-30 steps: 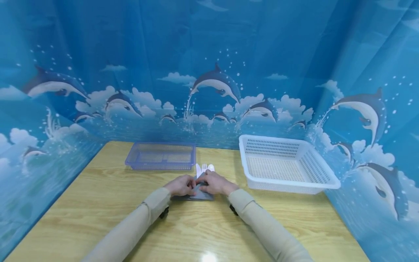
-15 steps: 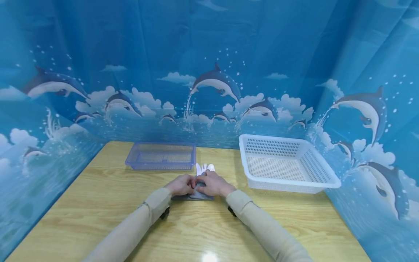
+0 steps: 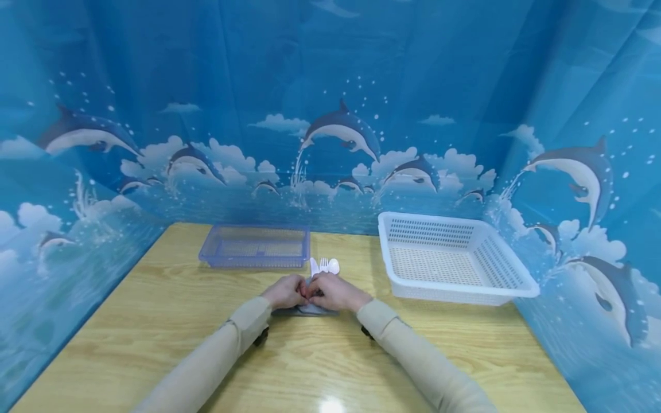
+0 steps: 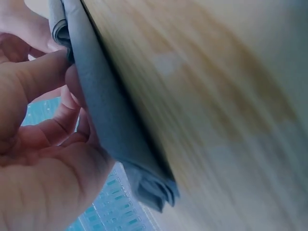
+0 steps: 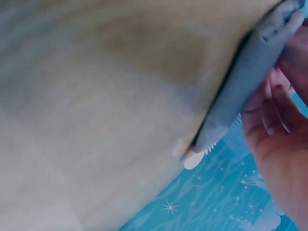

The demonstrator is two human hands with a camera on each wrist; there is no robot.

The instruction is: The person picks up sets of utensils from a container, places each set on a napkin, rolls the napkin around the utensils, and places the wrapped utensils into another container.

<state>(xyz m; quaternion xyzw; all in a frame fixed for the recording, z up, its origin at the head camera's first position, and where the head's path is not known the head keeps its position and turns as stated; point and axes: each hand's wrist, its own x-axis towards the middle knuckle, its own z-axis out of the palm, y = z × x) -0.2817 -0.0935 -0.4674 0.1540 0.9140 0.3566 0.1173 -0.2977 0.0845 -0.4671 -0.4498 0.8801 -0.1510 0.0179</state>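
A grey cloth napkin [image 3: 311, 311] lies folded on the table, mostly covered by both hands in the head view. Out of its far edge stick the tips of a white knife [image 3: 314, 266], a white fork [image 3: 323, 264] and a white spoon [image 3: 333, 266]; their lower parts are hidden. With curled fingers the left hand [image 3: 285, 291] pinches the folded cloth, whose layered edge shows in the left wrist view. Close against it, the right hand [image 3: 338, 291] also grips the napkin [image 5: 250, 79] from above. The fingertips of the two hands meet over the cloth.
Behind the left hand stands a purple mesh basket [image 3: 255, 266]. A larger white perforated basket [image 3: 459, 291] stands at the back right. The wooden table [image 3: 310, 361] ends at a blue dolphin-print curtain [image 3: 330, 74] at the back and sides.
The right hand's fingers have drawn left against the left hand's, covering more of the napkin. More of the spoon's head shows. The left hand has barely moved.
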